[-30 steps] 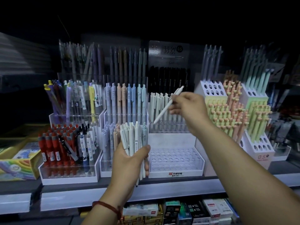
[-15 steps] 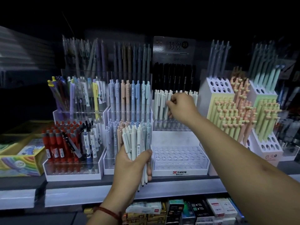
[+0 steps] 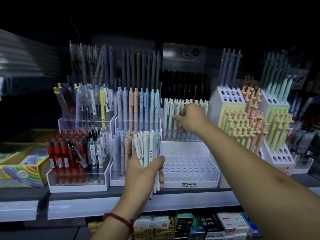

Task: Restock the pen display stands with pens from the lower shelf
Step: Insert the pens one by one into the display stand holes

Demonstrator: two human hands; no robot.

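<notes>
- The left hand [image 3: 143, 172] is gripping a bundle of pale pens [image 3: 146, 148], with the fingers and thumb wrapped around the barrels. The clip ends are pointing up and the tips are hanging below the hand.
- The bundle is being held near the viewer, in front of the seam between the pastel pen stand [image 3: 136, 122] and the white tiered pen stand [image 3: 188, 149].
- A red cord bracelet [image 3: 119, 219] is sitting on the left wrist.
- The right hand [image 3: 190, 118] is reaching to the far tier of the white tiered pen stand, with its fingers curling into the row of pale pens [image 3: 168, 111] standing upright there. I cannot tell whether they are pinching a single pen or only pressing against the row.
- The near tier of the white stand is showing rows of open holes.
- Black pens [image 3: 183, 85] are standing behind the pale row, in shadow.
- Red pens [image 3: 60, 153] are filling the near tier of the stand at the left, and a rainbow-printed box [image 3: 20, 172] is lying further left.
- Heart-topped pens [image 3: 242, 125] in yellow, peach and green are filling the stand at the right.
- All stands are resting on the upper shelf [image 3: 103, 203].
- Small stationery boxes [image 3: 190, 224] are lining the lower shelf beneath.
</notes>
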